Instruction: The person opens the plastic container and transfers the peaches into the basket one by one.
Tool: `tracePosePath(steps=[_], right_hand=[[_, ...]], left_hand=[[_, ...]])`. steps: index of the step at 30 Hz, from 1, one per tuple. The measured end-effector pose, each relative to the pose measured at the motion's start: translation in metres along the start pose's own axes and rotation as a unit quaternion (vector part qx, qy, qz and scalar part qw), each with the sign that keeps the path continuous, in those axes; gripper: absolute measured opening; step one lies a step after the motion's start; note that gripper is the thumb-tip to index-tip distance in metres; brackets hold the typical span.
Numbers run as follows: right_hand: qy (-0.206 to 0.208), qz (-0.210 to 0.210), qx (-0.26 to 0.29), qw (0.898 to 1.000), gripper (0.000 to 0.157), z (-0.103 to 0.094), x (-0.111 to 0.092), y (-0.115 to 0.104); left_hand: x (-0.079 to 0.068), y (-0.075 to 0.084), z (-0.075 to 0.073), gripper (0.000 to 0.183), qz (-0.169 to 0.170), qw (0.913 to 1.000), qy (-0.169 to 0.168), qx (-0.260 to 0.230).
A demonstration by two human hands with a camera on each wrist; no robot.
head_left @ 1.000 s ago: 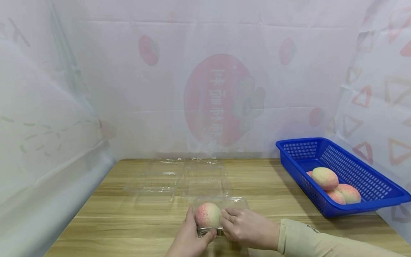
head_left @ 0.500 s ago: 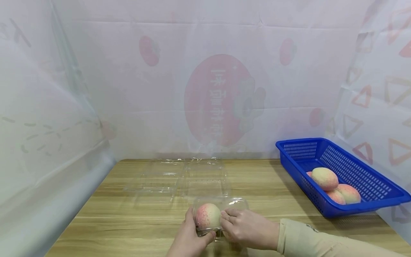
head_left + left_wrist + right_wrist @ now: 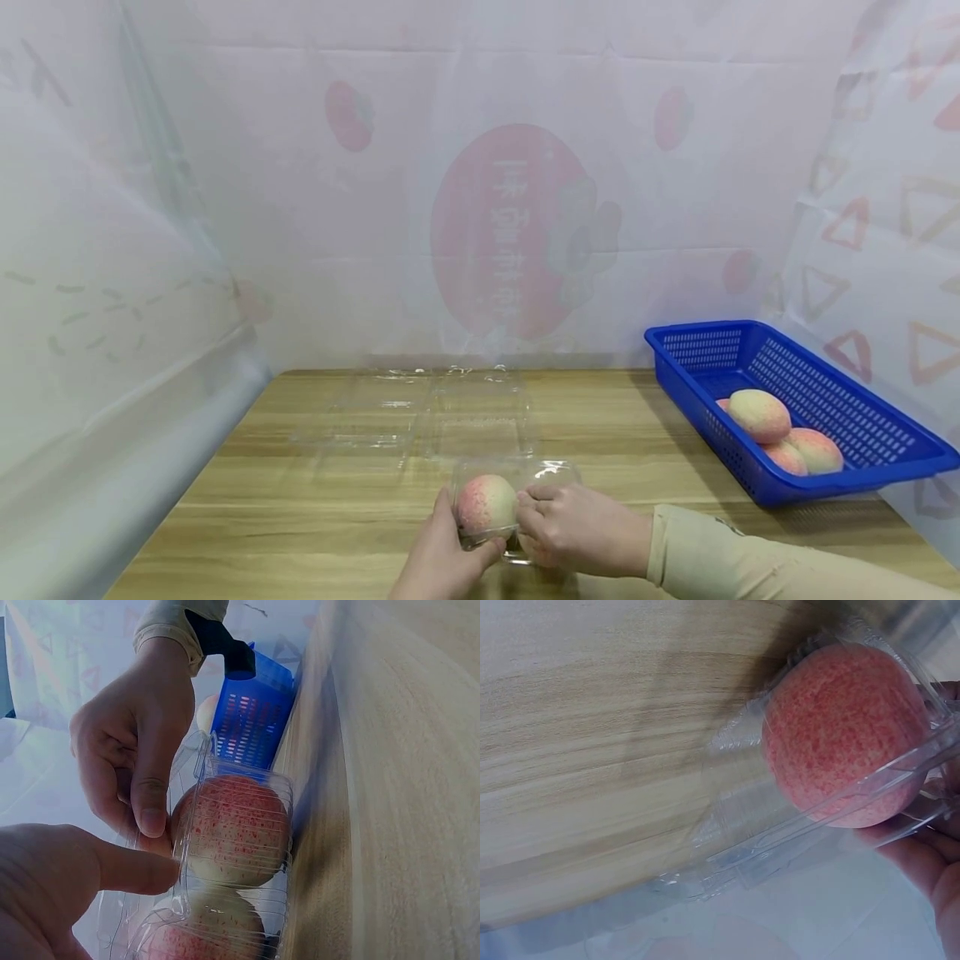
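A clear plastic clamshell box with peaches inside stands near the table's front edge. My left hand grips its left end, the thumb lying along the near rim. At the right half, my right hand pinches the rim with curled fingers, its thumb on the edge in the left wrist view. One pink and cream peach shows between the hands; another peach is mostly hidden behind the right hand in the head view. The right wrist view shows a peach behind the clear wall.
Two open clear clamshell boxes lie side by side behind the hands. At the right stands a blue perforated basket with several peaches in it. Printed cloth walls the wooden table at the back and sides.
Both hands stay at the box almost unmoved. The clear near rim has shifted slightly between them; the basket and the other boxes have not moved.
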State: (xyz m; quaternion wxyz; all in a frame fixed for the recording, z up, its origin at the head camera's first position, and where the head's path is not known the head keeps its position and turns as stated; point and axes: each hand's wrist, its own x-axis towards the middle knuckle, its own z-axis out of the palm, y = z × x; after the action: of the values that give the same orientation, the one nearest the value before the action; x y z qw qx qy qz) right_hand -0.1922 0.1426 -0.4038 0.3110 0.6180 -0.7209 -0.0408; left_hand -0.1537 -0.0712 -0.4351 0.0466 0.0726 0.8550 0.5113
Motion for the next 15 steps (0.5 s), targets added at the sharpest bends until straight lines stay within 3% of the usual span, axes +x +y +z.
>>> tracePosePath(steps=[13, 15], right_hand=[[0.006, 0.021, 0.027, 0.999, 0.030, -0.0013, -0.0015, -0.0016], [0.010, 0.016, 0.026, 0.999, 0.022, -0.0014, -0.0020, -0.0008]], left_hand=[[-0.0016, -0.0019, 0.0043, 0.100, 0.002, 0.9999, 0.004, -0.016], [-0.0020, -0.0022, 0.0062, 0.098, 0.004, 0.9997, 0.009, -0.020]])
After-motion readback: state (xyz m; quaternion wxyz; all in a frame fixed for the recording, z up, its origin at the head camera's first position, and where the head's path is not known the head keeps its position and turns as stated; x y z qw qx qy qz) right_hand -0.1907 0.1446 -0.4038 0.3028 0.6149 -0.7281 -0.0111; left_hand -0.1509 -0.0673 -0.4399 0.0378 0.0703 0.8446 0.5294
